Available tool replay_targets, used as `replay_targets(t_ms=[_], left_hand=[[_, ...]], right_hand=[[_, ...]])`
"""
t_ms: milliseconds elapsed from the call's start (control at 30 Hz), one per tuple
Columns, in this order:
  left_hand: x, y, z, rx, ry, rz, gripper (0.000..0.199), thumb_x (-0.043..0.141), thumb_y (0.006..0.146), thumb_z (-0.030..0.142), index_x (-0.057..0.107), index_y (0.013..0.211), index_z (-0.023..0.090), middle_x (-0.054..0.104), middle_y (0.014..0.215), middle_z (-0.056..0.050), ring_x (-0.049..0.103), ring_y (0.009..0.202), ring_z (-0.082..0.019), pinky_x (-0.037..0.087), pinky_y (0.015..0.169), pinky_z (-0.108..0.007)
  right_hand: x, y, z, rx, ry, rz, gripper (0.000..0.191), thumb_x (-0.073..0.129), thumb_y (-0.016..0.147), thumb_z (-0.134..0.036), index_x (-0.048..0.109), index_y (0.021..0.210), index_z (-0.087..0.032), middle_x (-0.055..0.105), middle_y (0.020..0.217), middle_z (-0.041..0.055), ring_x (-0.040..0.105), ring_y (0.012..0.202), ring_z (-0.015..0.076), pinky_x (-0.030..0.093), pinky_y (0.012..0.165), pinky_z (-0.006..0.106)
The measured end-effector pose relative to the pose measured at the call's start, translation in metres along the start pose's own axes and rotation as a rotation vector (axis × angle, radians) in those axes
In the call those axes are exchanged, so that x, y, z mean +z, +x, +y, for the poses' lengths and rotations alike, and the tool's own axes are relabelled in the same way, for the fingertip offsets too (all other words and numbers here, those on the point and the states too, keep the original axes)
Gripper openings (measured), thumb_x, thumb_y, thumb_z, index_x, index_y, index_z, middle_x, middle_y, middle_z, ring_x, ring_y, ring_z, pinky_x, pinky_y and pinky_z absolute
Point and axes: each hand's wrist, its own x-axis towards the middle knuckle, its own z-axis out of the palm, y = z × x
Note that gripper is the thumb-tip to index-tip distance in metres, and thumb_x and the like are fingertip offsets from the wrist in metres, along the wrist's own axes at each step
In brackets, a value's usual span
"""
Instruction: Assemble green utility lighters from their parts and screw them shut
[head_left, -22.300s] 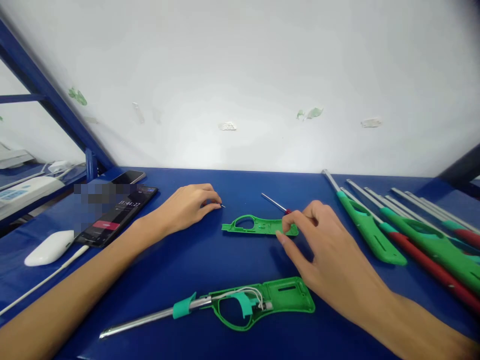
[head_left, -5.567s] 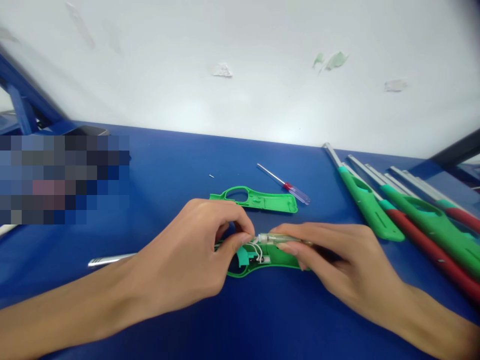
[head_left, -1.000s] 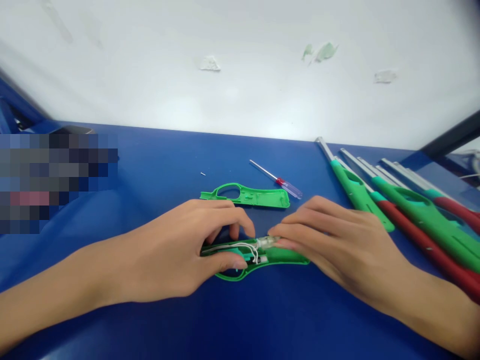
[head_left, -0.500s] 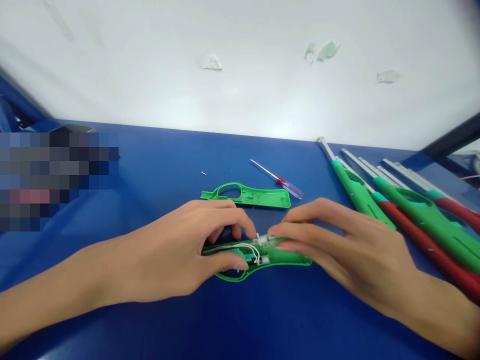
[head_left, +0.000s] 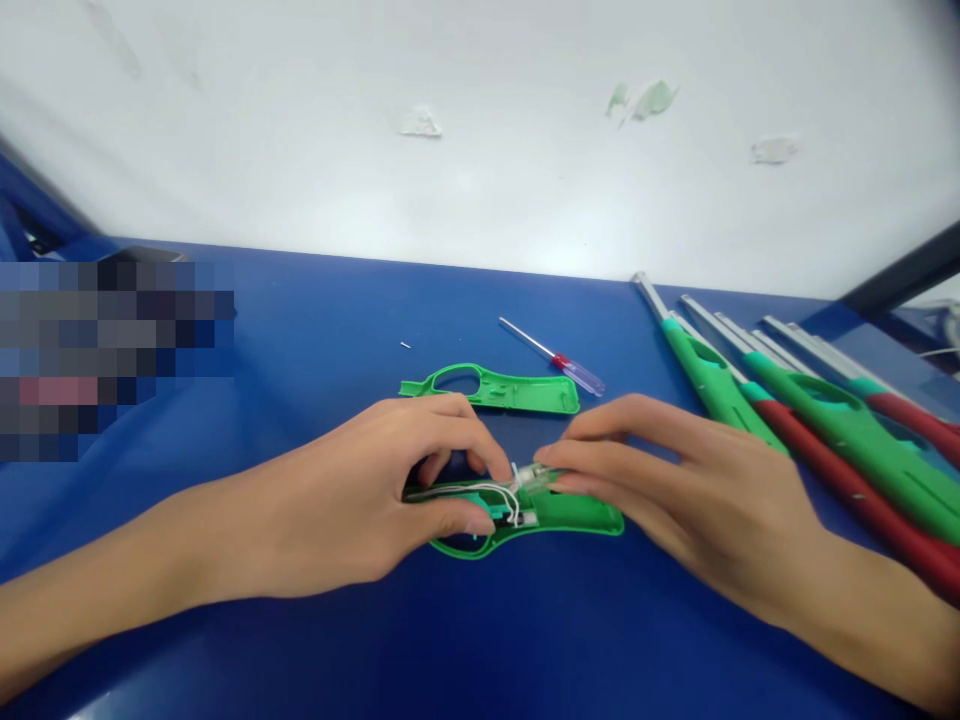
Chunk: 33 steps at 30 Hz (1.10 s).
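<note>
An opened green lighter half (head_left: 577,512) lies on the blue table, with white wires (head_left: 512,503) and a teal part (head_left: 487,508) inside. My left hand (head_left: 360,490) grips its left part, thumb on the near side and fingers on the far side. Between the thumb and fingers of my right hand (head_left: 675,480) is a clear tank (head_left: 536,476), tilted a little above the shell. A second green shell half (head_left: 532,393), hollow side up, rests just behind both hands.
Behind the spare shell lie a screwdriver (head_left: 577,374) with a clear and red handle and a small screw (head_left: 406,345). Several green and red long lighters (head_left: 720,400) spread along the right. A blurred-out patch (head_left: 90,350) covers the left. A white wall (head_left: 487,200) rises behind.
My right hand has lifted the clear tank slightly out of the green shell. My left hand keeps its hold on the shell.
</note>
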Motion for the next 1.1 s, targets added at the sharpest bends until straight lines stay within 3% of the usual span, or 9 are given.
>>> replay_targets(t_ms=[567,867,1100], left_hand=[[0.0,0.0,0.002,0.016,-0.028,-0.058,0.013,0.062,0.102,0.036,0.072,0.108,0.04,0.066,0.102,0.007,0.06,0.082,-0.008,0.045,0.066,-0.019],[0.001,0.001,-0.001,0.043,-0.011,-0.023,0.014,0.066,0.1,0.038,0.073,0.111,0.042,0.065,0.101,0.007,0.056,0.071,-0.007,0.042,0.058,-0.018],[-0.001,0.001,0.003,0.039,0.007,-0.015,0.012,0.066,0.099,0.036,0.073,0.109,0.039,0.063,0.093,0.007,0.051,0.065,-0.007,0.043,0.059,-0.019]], right_hand=[[0.002,0.0,0.013,-0.087,0.036,-0.128,0.024,0.049,0.11,-0.029,0.071,0.109,-0.022,0.074,0.1,0.0047,0.07,0.079,0.0157,0.048,0.069,0.028],[0.002,0.0,0.016,-0.1,0.046,-0.143,0.022,0.05,0.109,-0.029,0.071,0.11,-0.023,0.073,0.1,0.0036,0.067,0.078,0.014,0.046,0.07,0.027],[-0.001,0.002,0.014,-0.115,0.069,-0.158,0.032,0.045,0.111,-0.031,0.075,0.106,-0.02,0.075,0.101,0.0066,0.071,0.08,0.0149,0.053,0.074,0.027]])
